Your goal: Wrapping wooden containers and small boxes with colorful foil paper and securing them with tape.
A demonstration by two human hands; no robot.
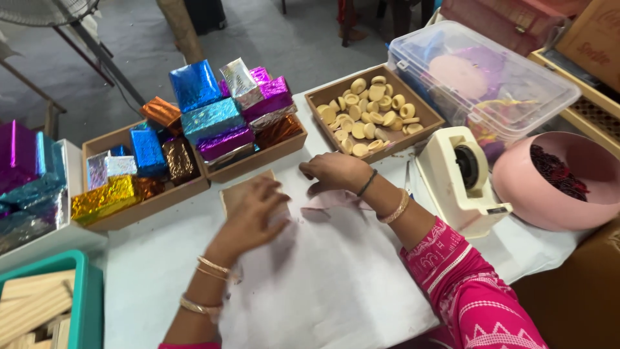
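Observation:
My left hand (pixel 255 213) lies flat, fingers spread, on a thin wooden board (pixel 234 191) that sits at the far edge of a white sheet of paper (pixel 329 284). My right hand (pixel 332 171) rests curled on the table just right of the board, fingertips down on a small pale pink piece (pixel 323 201). Whether it pinches anything is unclear. Both wrists carry bangles, and the right arm wears a pink patterned sleeve.
Behind the hands stand wooden trays of shiny foil-wrapped boxes (pixel 213 123) and a tray of round tan discs (pixel 371 113). To the right are a cream tape dispenser (pixel 462 178), a pink bowl (pixel 516 184) and a clear lidded bin (pixel 484 77). A teal crate (pixel 87 294) holds wooden slats at the near left.

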